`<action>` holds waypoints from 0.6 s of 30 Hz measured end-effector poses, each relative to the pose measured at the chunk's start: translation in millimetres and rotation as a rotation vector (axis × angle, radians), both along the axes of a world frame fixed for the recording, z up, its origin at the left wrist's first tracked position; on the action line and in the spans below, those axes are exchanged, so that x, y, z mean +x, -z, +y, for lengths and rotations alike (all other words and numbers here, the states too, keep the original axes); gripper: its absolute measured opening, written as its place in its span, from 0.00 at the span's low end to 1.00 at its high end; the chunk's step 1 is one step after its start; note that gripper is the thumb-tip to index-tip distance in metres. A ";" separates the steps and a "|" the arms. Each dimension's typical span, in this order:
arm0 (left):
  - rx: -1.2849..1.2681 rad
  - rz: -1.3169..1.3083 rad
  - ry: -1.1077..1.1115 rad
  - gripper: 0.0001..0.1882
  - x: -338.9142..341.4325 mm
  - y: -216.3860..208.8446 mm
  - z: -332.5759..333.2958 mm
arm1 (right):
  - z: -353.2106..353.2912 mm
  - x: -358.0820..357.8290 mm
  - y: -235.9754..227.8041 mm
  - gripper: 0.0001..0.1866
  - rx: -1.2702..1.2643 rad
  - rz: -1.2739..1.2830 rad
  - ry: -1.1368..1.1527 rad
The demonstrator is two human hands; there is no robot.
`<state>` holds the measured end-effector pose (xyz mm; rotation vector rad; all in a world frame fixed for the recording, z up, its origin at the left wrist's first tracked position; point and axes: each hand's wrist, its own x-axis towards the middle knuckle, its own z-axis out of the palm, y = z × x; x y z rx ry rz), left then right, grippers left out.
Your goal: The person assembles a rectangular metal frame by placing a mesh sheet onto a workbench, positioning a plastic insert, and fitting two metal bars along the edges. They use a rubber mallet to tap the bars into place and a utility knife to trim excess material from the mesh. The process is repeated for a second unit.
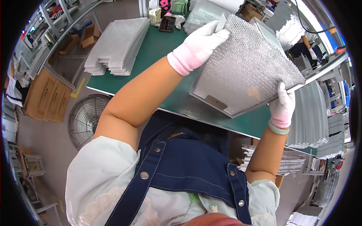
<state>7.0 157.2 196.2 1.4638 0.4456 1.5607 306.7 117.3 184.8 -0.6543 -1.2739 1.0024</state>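
In front of me a silver metal mesh panel (245, 62) is held tilted over the green table (169, 88). White gloves with pink cuffs cover both hands. My left hand (200, 45) is closed at the panel's upper left corner, where a thin pale metal strip (221, 22) stands up past the fingers. At the lower right, my right hand (283, 103) grips the panel's edge and the end of another pale strip (296, 88). A small rectangular plate (215, 102) shows near the panel's lower edge, which rests on or just above the table; I cannot tell which.
A stack of mesh sheets (117, 43) lies at the table's left end. A phone (167, 23) and a small box (154, 16) sit at the back. Long metal pieces (307, 116) are stacked at right. A floor fan (85, 120) stands left, near cardboard boxes (49, 96).
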 end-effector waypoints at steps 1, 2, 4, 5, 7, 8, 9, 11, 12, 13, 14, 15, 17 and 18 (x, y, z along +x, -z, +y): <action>-0.019 0.162 -0.086 0.19 -0.9 -2.7 -1.8 | 0.1 0.8 1.7 0.18 0.008 -0.010 0.015; -0.037 0.323 -0.171 0.21 -3.1 -7.5 -4.3 | 0.2 1.8 3.4 0.18 0.016 -0.020 0.030; -0.001 0.396 -0.197 0.22 -3.6 -10.5 -5.6 | 2.0 -1.8 0.8 0.18 0.030 -0.068 0.086; 0.050 0.309 -0.132 0.22 -1.4 -7.0 -2.4 | 1.8 -6.8 -1.8 0.17 0.032 -0.103 0.134; 0.085 0.250 -0.072 0.22 0.8 0.5 2.7 | -0.9 -8.6 -3.6 0.17 0.011 -0.106 0.145; 0.077 0.282 -0.087 0.22 -0.6 0.5 6.8 | 1.6 -9.4 -5.0 0.17 -0.002 -0.070 0.101; 0.073 0.315 -0.100 0.21 -0.9 -1.7 8.1 | 3.4 -10.0 -7.4 0.16 -0.011 -0.032 0.059; 0.061 0.511 -0.517 0.21 13.2 0.1 -0.4 | -0.1 -19.6 -9.2 0.16 0.020 -0.090 0.159; 0.069 0.496 -0.541 0.21 13.6 0.5 0.2 | 1.0 -19.3 -9.3 0.16 0.011 -0.059 0.136; 0.076 0.481 -0.565 0.22 13.4 1.0 1.3 | 1.3 -18.7 -8.9 0.16 0.002 -0.029 0.113; 0.014 0.311 -0.325 0.20 7.7 1.6 2.6 | 1.2 -17.1 -8.3 0.16 0.000 -0.026 0.097; 0.110 0.327 -0.330 0.19 2.9 5.3 5.6 | 0.0 -14.1 -8.7 0.17 0.000 -0.024 0.087; 0.295 0.364 -0.349 0.19 -7.7 24.4 8.5 | -1.6 -14.2 -7.0 0.17 0.004 -0.038 0.090; 0.288 0.442 -0.351 0.14 -11.5 35.5 6.2 | -1.9 -17.8 -7.4 0.17 0.012 -0.055 0.109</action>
